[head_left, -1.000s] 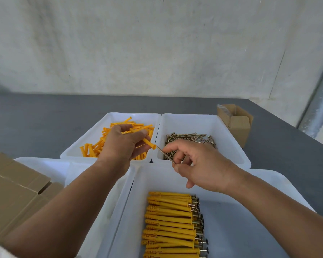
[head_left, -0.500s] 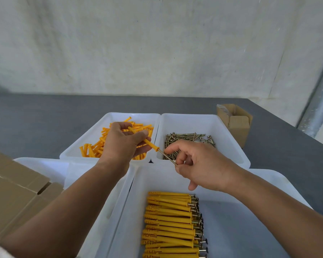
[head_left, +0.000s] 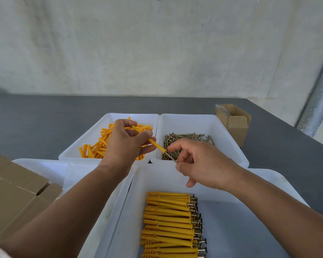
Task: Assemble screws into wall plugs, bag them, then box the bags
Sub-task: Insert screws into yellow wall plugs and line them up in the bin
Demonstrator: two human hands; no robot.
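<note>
Change noted over last sec: wall plug (head_left: 155, 143) gripped in L hand (head_left: 125, 146) has advanced further onto the screw (head_left: 171, 157) pinched by R hand (head_left: 203, 161). Exposed thread between plug mouth and R fingertips is markedly shorter vs. earliest frame, and shorter again vs. the mid frame. Plug mouth now sits close to R thumb and index; prev. well apart. L hand has shifted slightly right and farther from the person, w/ more of the plug's length showing past its fingers. R hand has risen marginally in frame.
</note>
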